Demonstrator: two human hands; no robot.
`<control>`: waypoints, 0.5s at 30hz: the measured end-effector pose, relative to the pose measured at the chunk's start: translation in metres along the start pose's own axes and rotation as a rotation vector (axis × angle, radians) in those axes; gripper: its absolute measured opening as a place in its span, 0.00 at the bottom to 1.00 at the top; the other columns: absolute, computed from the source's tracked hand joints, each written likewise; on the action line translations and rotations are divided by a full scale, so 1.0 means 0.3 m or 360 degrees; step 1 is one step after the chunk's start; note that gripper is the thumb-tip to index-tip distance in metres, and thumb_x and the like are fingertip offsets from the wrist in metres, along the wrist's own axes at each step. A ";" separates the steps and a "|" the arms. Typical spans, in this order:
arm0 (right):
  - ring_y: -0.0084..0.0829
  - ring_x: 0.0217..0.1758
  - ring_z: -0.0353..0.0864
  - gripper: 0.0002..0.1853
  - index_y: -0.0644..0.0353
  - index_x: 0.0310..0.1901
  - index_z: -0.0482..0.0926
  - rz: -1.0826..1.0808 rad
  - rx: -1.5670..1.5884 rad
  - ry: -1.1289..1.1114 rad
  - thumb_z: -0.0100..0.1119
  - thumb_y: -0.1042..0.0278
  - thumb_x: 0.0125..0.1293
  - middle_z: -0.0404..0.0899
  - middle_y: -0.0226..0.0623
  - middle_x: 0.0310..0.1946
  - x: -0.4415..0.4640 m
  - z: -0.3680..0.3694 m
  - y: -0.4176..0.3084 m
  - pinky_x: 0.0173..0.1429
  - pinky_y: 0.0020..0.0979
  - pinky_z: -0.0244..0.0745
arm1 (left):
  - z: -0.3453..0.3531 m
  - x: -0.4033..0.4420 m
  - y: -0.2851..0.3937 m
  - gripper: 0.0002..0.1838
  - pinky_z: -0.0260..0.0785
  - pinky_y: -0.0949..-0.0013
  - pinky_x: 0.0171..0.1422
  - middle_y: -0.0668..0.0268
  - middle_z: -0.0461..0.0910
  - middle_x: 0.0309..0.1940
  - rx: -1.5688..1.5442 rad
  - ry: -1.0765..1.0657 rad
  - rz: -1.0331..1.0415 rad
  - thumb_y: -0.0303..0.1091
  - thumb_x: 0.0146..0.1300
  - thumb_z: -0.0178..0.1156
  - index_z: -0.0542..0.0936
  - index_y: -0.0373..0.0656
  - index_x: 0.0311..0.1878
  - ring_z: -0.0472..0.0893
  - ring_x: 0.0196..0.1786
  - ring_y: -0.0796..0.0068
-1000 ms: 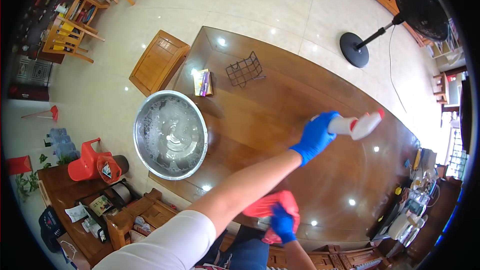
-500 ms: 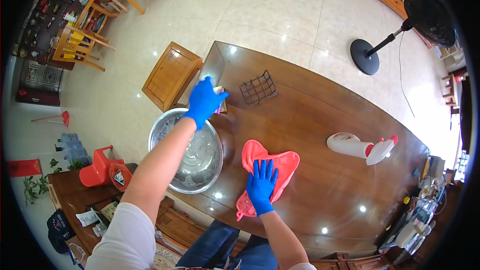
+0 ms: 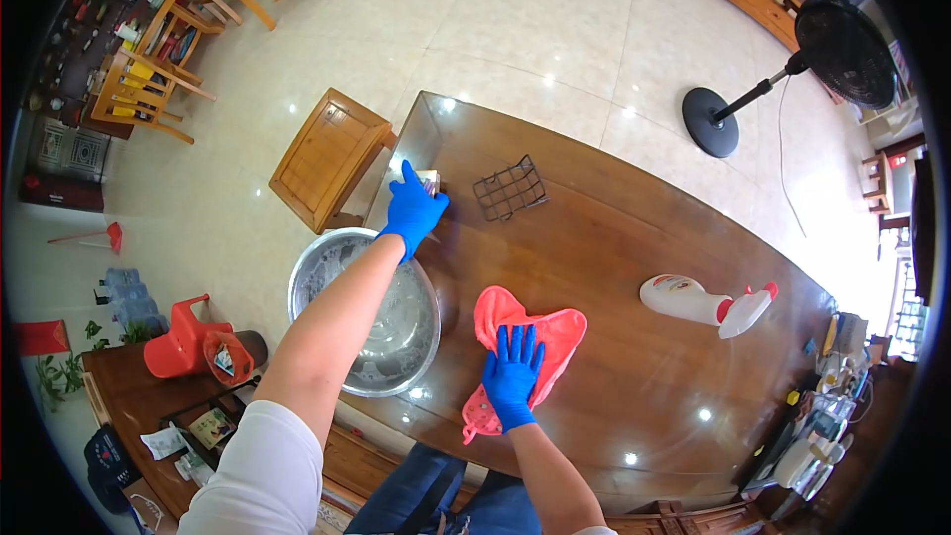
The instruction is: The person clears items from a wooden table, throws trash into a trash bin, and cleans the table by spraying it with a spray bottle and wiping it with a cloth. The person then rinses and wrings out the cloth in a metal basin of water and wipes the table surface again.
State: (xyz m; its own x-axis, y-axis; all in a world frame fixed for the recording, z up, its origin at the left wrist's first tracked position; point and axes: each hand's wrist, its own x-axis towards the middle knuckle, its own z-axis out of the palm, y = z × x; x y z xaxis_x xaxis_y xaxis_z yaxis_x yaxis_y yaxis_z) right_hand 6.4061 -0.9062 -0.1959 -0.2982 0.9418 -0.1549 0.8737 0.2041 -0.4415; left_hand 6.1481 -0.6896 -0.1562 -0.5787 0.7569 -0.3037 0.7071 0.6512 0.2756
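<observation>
In the head view, from where I'm standing, this seems to be midway along rather than finished. The right hand (image 3: 512,386) lies flat on a coral-red cloth (image 3: 558,332), its fingers stretched out and apart, pressing down without gripping. The cloth is on the wooden surface (image 3: 594,248), near the person's edge, spread in rough folds rather than smoothed out, and clear of the water.

Over past the metal basin (image 3: 436,327), the left hand (image 3: 412,212) is at a small box (image 3: 430,180) by the far left corner, hiding most of it. I can't make out whether those fingers have closed around it. The box sits on the surface, so I'd judge that any lifting or shifting of it remains undone.

The basin holds sudsy water at the left edge, partly behind the forearm. A white spray bottle (image 3: 684,299) lies on its side to the right, with neither hand on it, and a black wire rack (image 3: 511,188) rests by itself beyond the cloth. How much of the surface has been dealt with, the shine and reflections don't let me say.
</observation>
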 end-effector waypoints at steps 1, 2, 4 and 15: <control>0.49 0.75 0.49 0.30 0.50 0.67 0.64 0.0003 0.0004 -0.0009 0.53 0.58 0.61 0.59 0.44 0.68 0.001 -0.001 0.001 0.73 0.57 0.38 | -0.020 0.003 0.014 0.54 0.72 0.51 0.52 0.38 0.65 0.56 -0.0085 0.0046 0.0042 0.47 0.48 0.67 0.45 0.42 0.72 0.76 0.51 0.41; 0.49 0.75 0.49 0.30 0.50 0.67 0.64 0.0006 0.0008 -0.0019 0.53 0.58 0.61 0.59 0.44 0.68 0.002 -0.003 0.001 0.73 0.57 0.38 | -0.039 0.007 0.027 0.53 0.72 0.51 0.52 0.36 0.63 0.56 -0.0170 0.0091 0.0083 0.47 0.48 0.66 0.46 0.42 0.72 0.76 0.51 0.40; 0.49 0.75 0.49 0.30 0.50 0.66 0.64 0.0005 -0.0002 -0.0013 0.53 0.58 0.61 0.59 0.44 0.68 0.000 -0.003 0.003 0.73 0.57 0.38 | -0.086 -0.023 0.100 0.52 0.72 0.51 0.53 0.37 0.64 0.56 -0.0282 0.0066 0.0194 0.47 0.49 0.66 0.46 0.43 0.72 0.76 0.51 0.40; 0.49 0.75 0.46 0.30 0.51 0.67 0.64 -0.0028 -0.0056 -0.0009 0.52 0.59 0.62 0.56 0.45 0.70 -0.003 -0.005 -0.004 0.74 0.56 0.35 | -0.067 -0.136 0.361 0.54 0.71 0.52 0.55 0.50 0.70 0.55 -0.0215 -0.0002 0.0584 0.44 0.47 0.70 0.47 0.48 0.73 0.73 0.56 0.48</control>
State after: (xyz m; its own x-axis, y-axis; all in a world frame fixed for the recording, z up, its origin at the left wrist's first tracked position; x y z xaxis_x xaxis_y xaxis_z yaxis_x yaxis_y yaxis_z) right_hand 6.4059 -0.9070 -0.1940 -0.3157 0.9366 -0.1524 0.8813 0.2298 -0.4130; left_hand 6.2401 -0.6487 -0.0956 -0.2968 0.9408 -0.1636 0.8072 0.3387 0.4835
